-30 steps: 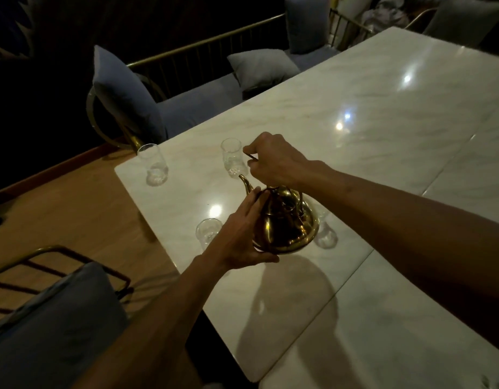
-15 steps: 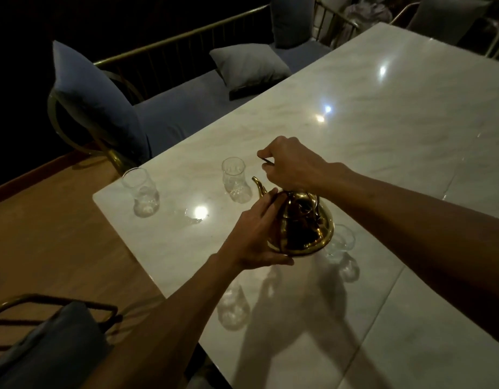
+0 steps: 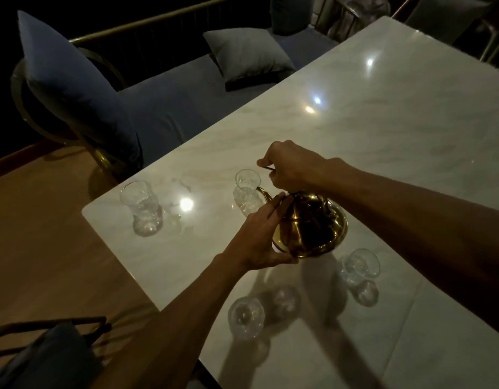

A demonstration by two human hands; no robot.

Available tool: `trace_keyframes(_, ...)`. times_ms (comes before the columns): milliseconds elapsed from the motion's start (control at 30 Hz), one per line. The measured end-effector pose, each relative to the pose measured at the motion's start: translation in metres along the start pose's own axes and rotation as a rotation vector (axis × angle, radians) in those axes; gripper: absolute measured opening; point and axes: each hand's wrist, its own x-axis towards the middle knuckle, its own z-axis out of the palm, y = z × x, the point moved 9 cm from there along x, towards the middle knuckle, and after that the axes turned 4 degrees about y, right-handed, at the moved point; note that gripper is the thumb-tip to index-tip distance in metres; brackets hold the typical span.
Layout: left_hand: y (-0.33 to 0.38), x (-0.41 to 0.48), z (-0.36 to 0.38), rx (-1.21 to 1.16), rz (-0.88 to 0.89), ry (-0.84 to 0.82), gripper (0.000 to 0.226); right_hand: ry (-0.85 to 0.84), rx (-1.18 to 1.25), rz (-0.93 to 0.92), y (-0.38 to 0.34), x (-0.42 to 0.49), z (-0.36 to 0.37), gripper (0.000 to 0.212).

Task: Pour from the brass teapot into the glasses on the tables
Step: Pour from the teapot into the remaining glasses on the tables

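The brass teapot [image 3: 310,226] is held above the white marble table [image 3: 383,136], its spout pointing left at a clear glass [image 3: 247,189]. My right hand [image 3: 292,165] grips the thin handle from above. My left hand [image 3: 259,240] cups the pot's left side and base. Another glass [image 3: 140,204] stands near the table's left corner. A third glass [image 3: 245,317] stands near the front edge, below my left forearm. One more glass [image 3: 360,266] stands to the right of the pot. I cannot tell whether liquid is flowing.
A blue bench with a grey cushion [image 3: 247,53] and a tall blue cushion [image 3: 74,88] runs along the table's far side. Wooden floor [image 3: 46,248] lies to the left. A dark chair [image 3: 46,355] stands at the lower left. More chairs stand at the far right corner.
The view has shifted, so the table and glasses sit lower and further right in frame. The teapot's spout has come closer to the middle glass. Both hands keep their hold.
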Motion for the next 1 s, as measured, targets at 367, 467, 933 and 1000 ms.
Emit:
trace_keyframes(367,-0.035,0.013,-0.004,-0.051,-0.098,-0.012,0.121,-0.109,-0.11,-0.041,-0.023,0.031,0.007,0.046)
trace_keyframes(467,-0.041,0.015,-0.005,-0.053,-0.131,-0.003,0.116,-0.122,-0.149,-0.048,-0.029,0.038,0.01,0.045)
trace_keyframes(933,-0.043,0.024,-0.007,-0.115,-0.166,0.039,0.111,-0.128,-0.179,-0.065,-0.029,0.049,0.011,0.044)
trace_keyframes(1000,-0.044,0.025,-0.006,-0.111,-0.164,0.035,0.112,-0.123,-0.178,-0.062,-0.028,0.05,0.01,0.043)
